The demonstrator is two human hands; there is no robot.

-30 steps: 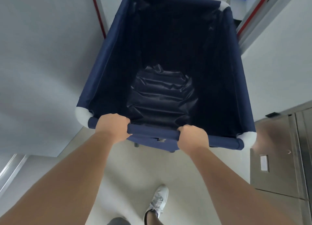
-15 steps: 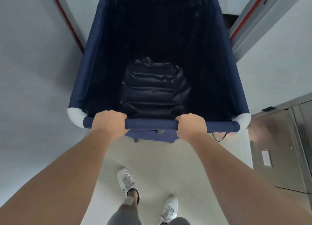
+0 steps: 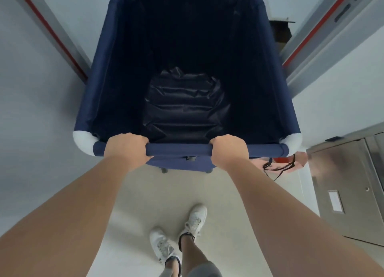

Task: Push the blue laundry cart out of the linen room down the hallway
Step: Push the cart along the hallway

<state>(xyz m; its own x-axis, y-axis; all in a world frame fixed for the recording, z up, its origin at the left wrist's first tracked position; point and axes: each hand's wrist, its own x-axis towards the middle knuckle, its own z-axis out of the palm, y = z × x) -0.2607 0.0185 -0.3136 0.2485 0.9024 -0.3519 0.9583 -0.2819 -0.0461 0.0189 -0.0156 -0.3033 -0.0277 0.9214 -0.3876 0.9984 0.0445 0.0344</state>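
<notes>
Blue laundry cart stands straight ahead of me, its far end poking between the left door jamb and the right door jamb while the near rail is on my side of the threshold. My left hand and right hand both grip that rail, fingers curled over the top. I'd judge the job barely begun — the cart is only part-way through the doorway, with the whole hallway run left.
</notes>
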